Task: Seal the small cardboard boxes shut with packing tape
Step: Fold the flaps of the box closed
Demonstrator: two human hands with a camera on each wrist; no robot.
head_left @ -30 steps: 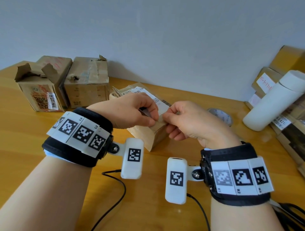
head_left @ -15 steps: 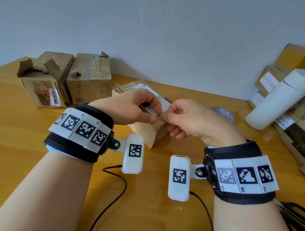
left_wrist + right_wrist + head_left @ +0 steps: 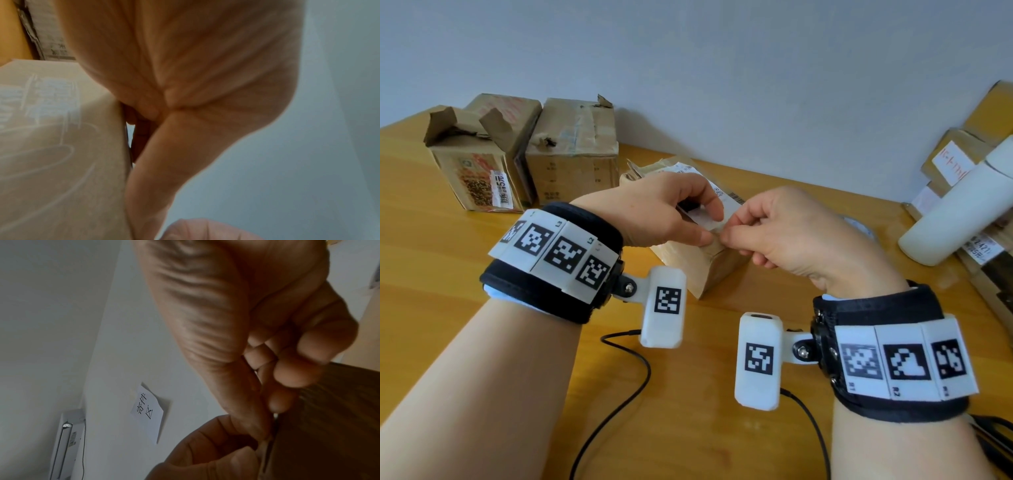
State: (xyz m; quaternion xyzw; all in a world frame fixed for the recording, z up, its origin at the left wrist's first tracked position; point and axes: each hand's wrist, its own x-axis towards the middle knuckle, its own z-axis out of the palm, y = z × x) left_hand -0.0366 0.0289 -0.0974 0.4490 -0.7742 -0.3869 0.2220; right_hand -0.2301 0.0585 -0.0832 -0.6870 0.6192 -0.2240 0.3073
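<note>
A small brown cardboard box (image 3: 709, 274) with a white shipping label on top sits mid-table. My left hand (image 3: 712, 226) reaches over it from the left, index finger on the label and thumb at the near top edge, pinching that edge. My right hand (image 3: 729, 229) meets it from the right, thumb and index pinching the same thin edge. I cannot tell whether that edge is flap or tape. The right wrist view shows the right hand's fingertips (image 3: 267, 433) against the box (image 3: 329, 426), with the left hand (image 3: 205, 451) below. A tape roll (image 3: 861, 228) lies mostly hidden behind the right hand.
Two worn cardboard boxes (image 3: 479, 164) (image 3: 573, 150) stand at the back left by the wall. A white cylinder (image 3: 959, 212) leans on stacked boxes (image 3: 962, 154) at the right. Black cables (image 3: 626, 383) trail on the wooden table (image 3: 431, 274) near me.
Both hands keep pinching at the same spot on the box's near top edge. Only the view has shifted slightly.
</note>
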